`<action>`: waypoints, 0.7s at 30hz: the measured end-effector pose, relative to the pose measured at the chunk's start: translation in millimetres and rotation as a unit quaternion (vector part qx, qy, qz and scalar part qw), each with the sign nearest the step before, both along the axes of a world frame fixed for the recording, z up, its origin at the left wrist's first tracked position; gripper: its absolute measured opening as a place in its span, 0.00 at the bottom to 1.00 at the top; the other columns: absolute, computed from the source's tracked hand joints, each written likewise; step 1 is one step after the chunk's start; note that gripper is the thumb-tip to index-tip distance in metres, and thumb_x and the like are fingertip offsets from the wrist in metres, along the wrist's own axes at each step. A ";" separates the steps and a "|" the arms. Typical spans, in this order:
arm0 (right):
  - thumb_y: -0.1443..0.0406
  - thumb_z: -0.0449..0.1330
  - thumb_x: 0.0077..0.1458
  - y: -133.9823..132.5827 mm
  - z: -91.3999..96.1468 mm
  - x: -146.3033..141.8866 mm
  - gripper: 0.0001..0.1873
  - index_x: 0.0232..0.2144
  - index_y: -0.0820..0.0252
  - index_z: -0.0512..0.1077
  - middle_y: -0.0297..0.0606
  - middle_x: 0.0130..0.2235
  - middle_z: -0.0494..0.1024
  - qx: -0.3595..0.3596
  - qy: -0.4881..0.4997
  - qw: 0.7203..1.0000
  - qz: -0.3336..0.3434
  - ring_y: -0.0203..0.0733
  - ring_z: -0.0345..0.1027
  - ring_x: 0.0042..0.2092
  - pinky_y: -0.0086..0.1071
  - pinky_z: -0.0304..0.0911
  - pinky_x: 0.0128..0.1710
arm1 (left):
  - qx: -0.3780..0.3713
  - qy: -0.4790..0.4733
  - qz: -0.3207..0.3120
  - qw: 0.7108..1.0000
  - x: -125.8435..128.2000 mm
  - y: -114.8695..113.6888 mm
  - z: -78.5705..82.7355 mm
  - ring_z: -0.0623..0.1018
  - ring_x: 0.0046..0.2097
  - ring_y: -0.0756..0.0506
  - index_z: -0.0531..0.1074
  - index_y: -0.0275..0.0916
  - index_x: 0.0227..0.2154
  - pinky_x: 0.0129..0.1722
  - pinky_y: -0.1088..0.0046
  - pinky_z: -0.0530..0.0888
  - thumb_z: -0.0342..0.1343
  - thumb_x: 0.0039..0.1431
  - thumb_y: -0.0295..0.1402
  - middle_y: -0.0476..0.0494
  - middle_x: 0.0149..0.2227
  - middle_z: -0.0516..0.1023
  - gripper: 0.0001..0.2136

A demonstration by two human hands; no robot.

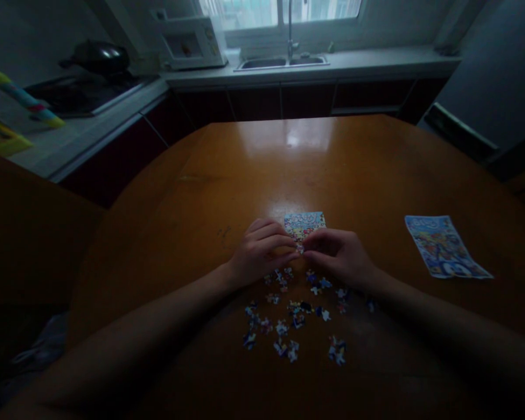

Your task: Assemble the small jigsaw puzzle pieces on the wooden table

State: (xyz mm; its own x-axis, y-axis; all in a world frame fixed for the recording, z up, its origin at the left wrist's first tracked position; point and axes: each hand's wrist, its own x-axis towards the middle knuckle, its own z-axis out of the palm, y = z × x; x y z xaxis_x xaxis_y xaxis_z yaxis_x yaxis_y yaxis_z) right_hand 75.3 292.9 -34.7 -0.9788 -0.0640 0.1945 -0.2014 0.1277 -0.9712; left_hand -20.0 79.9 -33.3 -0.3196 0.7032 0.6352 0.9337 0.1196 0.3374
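Note:
Both my hands meet over the wooden table, just below a partly joined jigsaw puzzle (305, 220) of light blue and mixed colours. A small pale puzzle piece (300, 248) sits between the fingertips of my left hand (265, 245) and my right hand (341, 254). The left thumb and fingers close on it from the left; the right thumb and forefinger pinch at its right side. My right hand hides the puzzle's lower right edge. Loose puzzle pieces (282, 328) lie scattered in small clusters nearer to me, below both hands.
A creased picture sheet (446, 248) lies on the wooden table (289, 169) at the right. Behind the table run a counter with a sink (284, 62), a microwave (190, 44), and a stove with a dark pan (100, 56). A colourful tube (21, 96) shows at far left.

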 end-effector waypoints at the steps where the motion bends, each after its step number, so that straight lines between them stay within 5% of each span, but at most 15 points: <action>1: 0.61 0.69 0.54 -0.1 0.1 0.5 0.08 0.35 0.58 0.78 0.37 0.34 0.81 0.031 0.026 0.999 -0.003 0.39 0.75 0.35 0.33 0.72 0.35 | -0.002 -0.002 0.001 1.000 -0.1 0.1 0.0 0.77 0.40 0.47 0.77 0.42 0.36 0.41 0.67 0.71 0.65 0.62 0.40 0.48 0.34 0.81 0.07; 8: 0.65 0.65 0.60 0.7 -0.1 2.1 0.01 0.35 0.56 0.78 0.38 0.35 0.82 0.146 0.190 0.971 0.005 0.39 0.76 0.37 0.36 0.72 0.38 | -0.001 0.004 -0.032 0.999 0.5 0.6 -1.4 0.77 0.38 0.47 0.76 0.43 0.33 0.41 0.67 0.71 0.64 0.62 0.40 0.49 0.32 0.80 0.07; 21: 0.72 0.64 0.59 0.6 1.1 0.5 0.06 0.39 0.60 0.77 0.42 0.36 0.82 0.155 0.305 0.940 -0.001 0.38 0.77 0.39 0.33 0.75 0.40 | 0.030 0.000 -0.052 0.998 -2.7 1.3 -2.4 0.78 0.40 0.47 0.77 0.41 0.42 0.42 0.67 0.74 0.67 0.60 0.36 0.47 0.36 0.82 0.09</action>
